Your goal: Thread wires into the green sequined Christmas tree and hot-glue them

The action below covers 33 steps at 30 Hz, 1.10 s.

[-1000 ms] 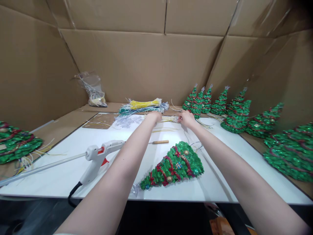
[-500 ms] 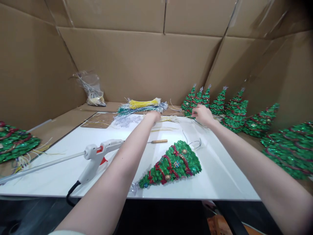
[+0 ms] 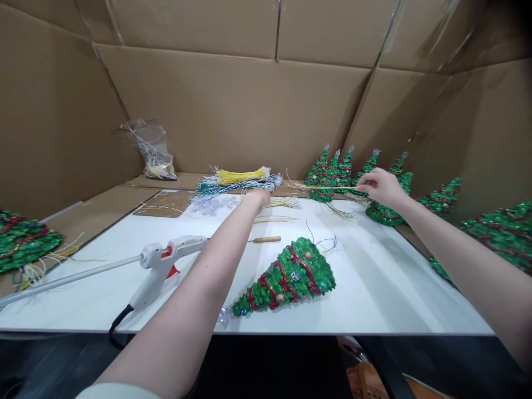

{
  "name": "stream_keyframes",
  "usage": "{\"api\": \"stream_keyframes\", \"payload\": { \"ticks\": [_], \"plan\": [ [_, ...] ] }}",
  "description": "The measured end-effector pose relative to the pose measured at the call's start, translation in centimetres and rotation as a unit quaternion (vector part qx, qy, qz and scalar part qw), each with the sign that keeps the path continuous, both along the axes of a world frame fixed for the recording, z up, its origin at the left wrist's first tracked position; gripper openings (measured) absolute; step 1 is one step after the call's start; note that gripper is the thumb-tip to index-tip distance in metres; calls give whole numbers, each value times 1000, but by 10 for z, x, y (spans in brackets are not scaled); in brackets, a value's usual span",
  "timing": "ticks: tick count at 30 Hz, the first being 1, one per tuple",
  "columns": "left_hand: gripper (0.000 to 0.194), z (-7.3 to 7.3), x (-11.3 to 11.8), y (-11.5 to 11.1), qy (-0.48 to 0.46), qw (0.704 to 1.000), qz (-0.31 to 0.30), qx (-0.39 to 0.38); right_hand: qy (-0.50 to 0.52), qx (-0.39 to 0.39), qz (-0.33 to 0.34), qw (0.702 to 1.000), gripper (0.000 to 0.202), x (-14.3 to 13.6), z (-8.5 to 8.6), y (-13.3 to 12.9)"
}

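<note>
My right hand is closed in a pinch on the end of a thin yellow wire. The wire stretches to the left, nearly level, in front of the small trees. My left hand is low by the wire bundles, its fingers hidden behind its back. Beside it lie loose pale wires. Just behind sits a yellow wire bundle on top of green and white wire bundles. A decorated green Christmas tree lies on its side nearer to me, with dark wires coming from its base.
A white hot glue gun with a long glue stick lies left of my left forearm. A wooden-handled tool is on the white board. Several green trees stand at the back right. A plastic bag of wires sits back left.
My right hand has moved right and up, drawing the yellow wire out straight. My left hand has stayed by the bundles. The view has shifted slightly.
</note>
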<state>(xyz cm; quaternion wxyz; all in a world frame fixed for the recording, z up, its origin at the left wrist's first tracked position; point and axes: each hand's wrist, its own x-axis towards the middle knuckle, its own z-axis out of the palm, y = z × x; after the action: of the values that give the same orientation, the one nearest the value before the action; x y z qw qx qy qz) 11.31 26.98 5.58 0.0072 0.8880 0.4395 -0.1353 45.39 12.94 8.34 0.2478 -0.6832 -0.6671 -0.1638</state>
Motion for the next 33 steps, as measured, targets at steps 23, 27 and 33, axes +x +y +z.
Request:
{"api": "stream_keyframes", "payload": {
  "ticks": [23,27,33],
  "plan": [
    [33,2,-1,-5,-17,1000,21,-5,-26,-199,108,974,10,-167,-54,72],
    [33,2,-1,-6,-17,1000,22,-2,-13,-205,77,976,14,-155,-45,76],
    [32,2,-1,-5,-10,1000,19,0,5,-195,-8,981,19,-133,-37,76]
  ]
}}
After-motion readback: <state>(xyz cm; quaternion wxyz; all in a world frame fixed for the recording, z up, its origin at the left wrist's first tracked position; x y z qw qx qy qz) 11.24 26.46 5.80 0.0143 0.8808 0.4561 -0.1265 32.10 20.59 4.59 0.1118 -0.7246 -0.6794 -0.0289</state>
